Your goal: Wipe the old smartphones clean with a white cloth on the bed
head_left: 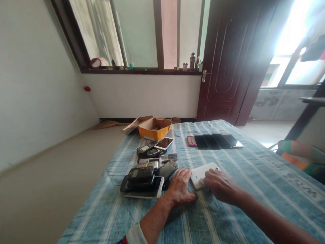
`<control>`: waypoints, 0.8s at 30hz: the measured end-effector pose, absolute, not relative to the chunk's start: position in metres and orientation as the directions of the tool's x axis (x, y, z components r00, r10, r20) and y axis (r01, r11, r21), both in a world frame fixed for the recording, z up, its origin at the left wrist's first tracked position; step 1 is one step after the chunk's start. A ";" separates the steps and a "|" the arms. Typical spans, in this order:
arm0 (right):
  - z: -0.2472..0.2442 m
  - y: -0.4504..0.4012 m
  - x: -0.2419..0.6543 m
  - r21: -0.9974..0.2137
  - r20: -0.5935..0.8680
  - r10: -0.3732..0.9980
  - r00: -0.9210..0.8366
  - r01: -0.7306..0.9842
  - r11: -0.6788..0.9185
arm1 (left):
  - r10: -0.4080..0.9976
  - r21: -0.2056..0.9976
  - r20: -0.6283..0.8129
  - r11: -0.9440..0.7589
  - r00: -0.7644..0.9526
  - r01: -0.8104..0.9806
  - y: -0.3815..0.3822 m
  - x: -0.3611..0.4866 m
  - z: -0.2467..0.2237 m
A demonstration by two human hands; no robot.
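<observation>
- White phone (199, 173), 1 item: laid back up on a striped tablecloth (243, 176), taken here as the clock centre; its lower right part is covered by the right hand.
- Left hand (179, 188), at 8 o'clock: palm down, fingers slightly spread, thumb held well apart; the phone's near-left edge is met by the fingertips, and nothing is seen gripped.
- Right hand (219, 184), at 4 o'clock: fingers bunched and curled over the phone's back; a pale wad (202, 182) is pinched beneath them, its material not discernible.
- Phone pile (149, 166), at 9 o'clock: old handsets heaped loosely, topped at the near end by 1 black keypad phone (140, 173); 1 white-edged phone (159, 189) is partly covered below.
- Orange box (154, 134), at 10 o'clock: lid folded open, dark items held inside.
- Pink phone (191, 141), 1 item, near 11 o'clock: placed at the left end of a row.
- Dark-screened phones (212, 141), 4 items, toward 1 o'clock: overlapped in the same row.
- Red-rimmed mirror (95, 63), at 10 o'clock: stood on the window sill (142, 72).
</observation>
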State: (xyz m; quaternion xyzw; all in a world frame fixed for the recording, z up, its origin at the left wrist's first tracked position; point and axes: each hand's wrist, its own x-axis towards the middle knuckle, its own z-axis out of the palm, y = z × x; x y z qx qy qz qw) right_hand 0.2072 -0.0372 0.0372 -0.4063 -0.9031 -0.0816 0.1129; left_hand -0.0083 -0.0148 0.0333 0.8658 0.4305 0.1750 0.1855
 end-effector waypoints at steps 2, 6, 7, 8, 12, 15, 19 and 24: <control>0.037 -0.036 0.213 0.042 0.277 0.721 -0.635 0.758 0.651 | 0.813 0.471 0.141 -0.557 0.565 0.684 -0.014 -0.008 0.033; 0.035 -0.029 0.240 0.033 0.267 0.760 -0.593 0.793 0.608 | 0.817 0.471 0.138 -0.552 0.560 0.689 -0.015 -0.008 0.033; 0.033 -0.027 0.248 0.038 0.260 0.771 -0.581 0.804 0.593 | 0.817 0.471 0.136 -0.551 0.561 0.688 -0.016 -0.008 0.033; 0.032 -0.025 0.256 0.042 0.250 0.782 -0.571 0.813 0.580 | 0.817 0.471 0.134 -0.551 0.561 0.689 -0.016 -0.008 0.034; 0.027 -0.023 0.267 0.081 0.250 0.792 -0.557 0.827 0.556 | 0.818 0.472 0.129 -0.548 0.560 0.691 -0.016 -0.008 0.036; 0.029 -0.029 0.248 0.089 0.277 0.775 -0.567 0.819 0.567 | 0.817 0.481 0.139 -0.550 0.560 0.683 -0.016 -0.008 0.036; 0.036 -0.039 0.208 0.061 0.279 0.735 -0.618 0.775 0.629 | 0.820 0.507 0.142 -0.542 0.555 0.671 -0.015 -0.008 0.034; 0.043 -0.043 0.184 0.033 0.248 0.721 -0.647 0.749 0.662 | 0.821 0.509 0.122 -0.534 0.558 0.675 -0.014 -0.009 0.033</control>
